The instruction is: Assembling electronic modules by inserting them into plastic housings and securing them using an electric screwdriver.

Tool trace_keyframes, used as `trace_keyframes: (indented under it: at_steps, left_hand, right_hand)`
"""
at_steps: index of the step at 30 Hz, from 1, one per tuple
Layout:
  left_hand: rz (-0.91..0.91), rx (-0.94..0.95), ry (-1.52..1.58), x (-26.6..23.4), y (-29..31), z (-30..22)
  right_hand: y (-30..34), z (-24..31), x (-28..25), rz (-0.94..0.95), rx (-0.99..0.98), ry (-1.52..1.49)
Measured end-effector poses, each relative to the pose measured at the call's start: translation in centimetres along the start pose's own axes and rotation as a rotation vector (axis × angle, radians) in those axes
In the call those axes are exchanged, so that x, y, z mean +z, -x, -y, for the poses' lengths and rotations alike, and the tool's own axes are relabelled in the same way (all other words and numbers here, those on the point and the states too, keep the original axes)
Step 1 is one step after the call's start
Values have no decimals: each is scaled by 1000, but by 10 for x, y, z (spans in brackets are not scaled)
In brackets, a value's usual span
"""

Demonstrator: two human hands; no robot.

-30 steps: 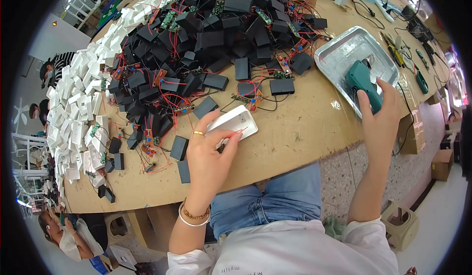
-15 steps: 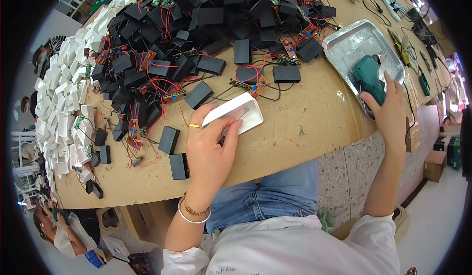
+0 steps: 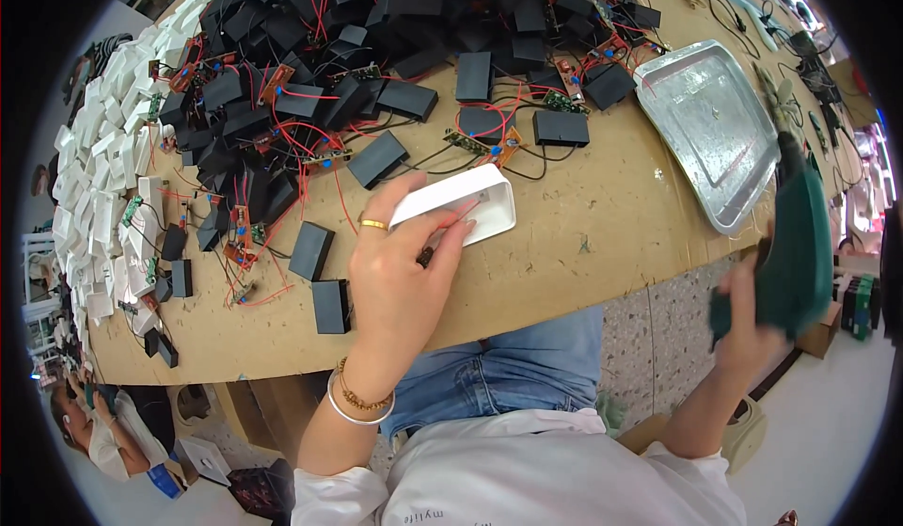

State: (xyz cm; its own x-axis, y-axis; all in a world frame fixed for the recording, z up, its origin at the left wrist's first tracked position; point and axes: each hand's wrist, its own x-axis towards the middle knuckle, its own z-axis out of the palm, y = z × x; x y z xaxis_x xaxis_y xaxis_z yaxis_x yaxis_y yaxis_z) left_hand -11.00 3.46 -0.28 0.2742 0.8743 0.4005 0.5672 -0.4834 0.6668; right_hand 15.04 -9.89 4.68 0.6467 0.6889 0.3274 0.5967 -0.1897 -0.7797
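Observation:
My left hand [image 3: 404,267] is closed round an open white plastic case [image 3: 491,211] above the cardboard-covered table. Its thumb and fingertips reach into the case and press on thin red wires; a small dark part shows under the fingers. At the right, past the table's front edge, my right hand [image 3: 748,324] grips a green glue gun [image 3: 800,253] by its handle, nozzle pointing up. Motion smears this hand and tool a little. Left of the glue gun lies a shallow metal tray [image 3: 712,135] with stains on its bottom.
A large heap of black boxes [image 3: 404,13] with wires and circuit boards covers the far table. White cases [image 3: 108,164] are piled at the left. Pliers [image 3: 776,98] and cables lie at the far right. Another person [image 3: 113,427] sits at lower left.
My right hand has lifted the green glue gun out of the metal tray and brought it right and nearer to me, nozzle up. My left hand still holds the white case.

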Motion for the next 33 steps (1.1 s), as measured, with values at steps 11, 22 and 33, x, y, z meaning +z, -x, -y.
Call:
trace_keyframes:
  at_steps: [11,22,33]
  left_hand:
    - [50,-18,15,2,-3,-1]
    - [45,200,-237,6,-4,-6]
    - [-3,77,-78,16,-4,-1]
  right_hand:
    - [94,-39,24,576,-8,-550]
    - [72,-33,37,551,-310,-273]
    - [84,-22,36,680,-203,-108]
